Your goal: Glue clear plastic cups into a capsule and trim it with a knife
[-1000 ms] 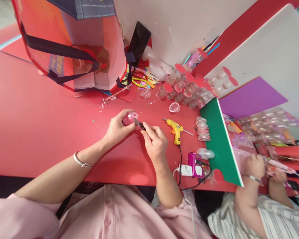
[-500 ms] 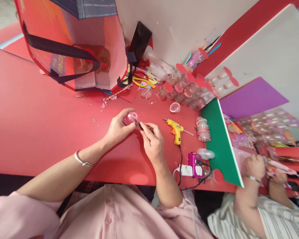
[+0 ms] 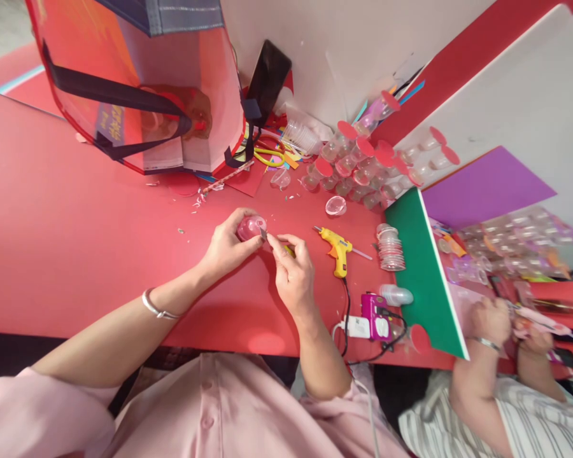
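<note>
My left hand [image 3: 226, 249] is closed round a small clear plastic cup [image 3: 249, 228], fingers on its far side and thumb on the near side. The cup's end, with what looks like a small hole, faces right. Between the fingers of my right hand [image 3: 293, 272] is a utility knife [image 3: 263, 234], its blade at that end of the cup beside my left thumb. A bit of yellow on its handle shows; the rest is hidden by the hand. To the right, a yellow glue gun [image 3: 339, 247] lies on the red table [image 3: 100, 254].
A large bag [image 3: 143, 165] stands at the back left. Behind are scissors [image 3: 270, 157], paper scraps and joined plastic cups [image 3: 346, 164]. Stacked lids [image 3: 390, 249] and a purple power adapter [image 3: 373, 312] sit by a green board [image 3: 427, 273]. A co-worker's hand [image 3: 491, 321] is beyond it.
The knife has turned slightly in my right hand, so the blade's flat side and a yellow part of the handle now show. My left hand still holds the cup, barely shifted.
</note>
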Demonstrator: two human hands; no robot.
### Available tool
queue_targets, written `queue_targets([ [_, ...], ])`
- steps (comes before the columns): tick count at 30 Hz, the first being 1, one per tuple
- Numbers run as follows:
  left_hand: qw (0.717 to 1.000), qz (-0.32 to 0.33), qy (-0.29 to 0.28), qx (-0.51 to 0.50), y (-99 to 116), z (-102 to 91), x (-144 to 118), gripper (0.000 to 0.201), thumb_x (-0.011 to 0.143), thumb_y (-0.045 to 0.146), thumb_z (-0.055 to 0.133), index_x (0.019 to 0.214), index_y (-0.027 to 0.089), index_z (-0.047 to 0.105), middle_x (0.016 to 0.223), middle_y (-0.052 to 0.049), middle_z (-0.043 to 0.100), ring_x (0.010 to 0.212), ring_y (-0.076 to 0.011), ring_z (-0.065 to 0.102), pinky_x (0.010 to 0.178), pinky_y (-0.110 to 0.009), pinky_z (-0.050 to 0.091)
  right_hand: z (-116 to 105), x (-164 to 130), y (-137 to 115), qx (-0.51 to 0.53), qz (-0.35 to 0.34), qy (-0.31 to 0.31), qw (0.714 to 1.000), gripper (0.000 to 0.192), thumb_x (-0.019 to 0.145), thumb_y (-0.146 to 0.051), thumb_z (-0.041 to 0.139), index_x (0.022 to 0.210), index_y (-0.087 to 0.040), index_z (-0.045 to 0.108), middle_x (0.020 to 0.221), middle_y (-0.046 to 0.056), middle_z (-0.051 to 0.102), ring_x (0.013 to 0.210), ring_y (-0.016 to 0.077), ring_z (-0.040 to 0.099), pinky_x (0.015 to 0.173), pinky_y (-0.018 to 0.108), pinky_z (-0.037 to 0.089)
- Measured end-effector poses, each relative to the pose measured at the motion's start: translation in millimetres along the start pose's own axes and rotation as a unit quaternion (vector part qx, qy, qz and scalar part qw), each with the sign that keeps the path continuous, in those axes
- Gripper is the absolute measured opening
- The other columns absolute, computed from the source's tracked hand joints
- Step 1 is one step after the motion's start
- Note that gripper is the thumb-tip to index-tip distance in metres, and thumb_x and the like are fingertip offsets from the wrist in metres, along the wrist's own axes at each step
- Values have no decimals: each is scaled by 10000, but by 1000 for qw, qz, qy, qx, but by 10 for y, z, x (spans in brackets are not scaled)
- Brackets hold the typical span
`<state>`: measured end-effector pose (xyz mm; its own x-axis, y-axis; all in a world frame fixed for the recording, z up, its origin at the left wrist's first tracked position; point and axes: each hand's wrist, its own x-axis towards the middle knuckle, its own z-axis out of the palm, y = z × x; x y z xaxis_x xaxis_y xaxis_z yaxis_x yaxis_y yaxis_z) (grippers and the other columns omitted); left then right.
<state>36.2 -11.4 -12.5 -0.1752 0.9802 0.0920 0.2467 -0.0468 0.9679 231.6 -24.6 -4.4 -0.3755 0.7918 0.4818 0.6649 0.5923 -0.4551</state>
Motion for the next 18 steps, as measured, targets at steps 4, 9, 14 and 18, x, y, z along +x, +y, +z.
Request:
queue_targets([
  [4,1000,-7,0,4,2,-1,-9,414,827,390,771,1189,212,680,1105,-49,778,959,-216,727,902,-337,573,5,-5,-2,-3,-1,-2,1000,502,1084,-131,502,1497,-368,661,1300,86,670,1221,196,686,1058,371,620],
  [9,999,19,-26,-13,-60,15,-2,593,859,324,708,1438,213,643,1324,-87,753,1133,-250,732,1033,-368,564,16,-14,-2,10,-4,4,1000,503,1084,-131,506,1505,-364,653,1307,88,668,1234,203,677,1064,386,612],
  [14,999,10,-29,12,-38,19,-4,535,851,337,718,1369,214,668,1291,-82,764,1118,-259,737,1025,-377,564,10,-11,-1,-7,-1,7,1000,523,1074,-118,501,1502,-377,655,1285,85,674,1202,204,689,1041,384,618],
  [18,999,5,-16,36,1,11,-5,462,838,374,751,1267,215,688,1206,-63,778,1048,-241,732,964,-348,564,8,-27,-2,-13,-8,7,1000,513,1074,-132,521,1505,-377,653,1272,80,681,1168,197,704,1014,364,622],
])
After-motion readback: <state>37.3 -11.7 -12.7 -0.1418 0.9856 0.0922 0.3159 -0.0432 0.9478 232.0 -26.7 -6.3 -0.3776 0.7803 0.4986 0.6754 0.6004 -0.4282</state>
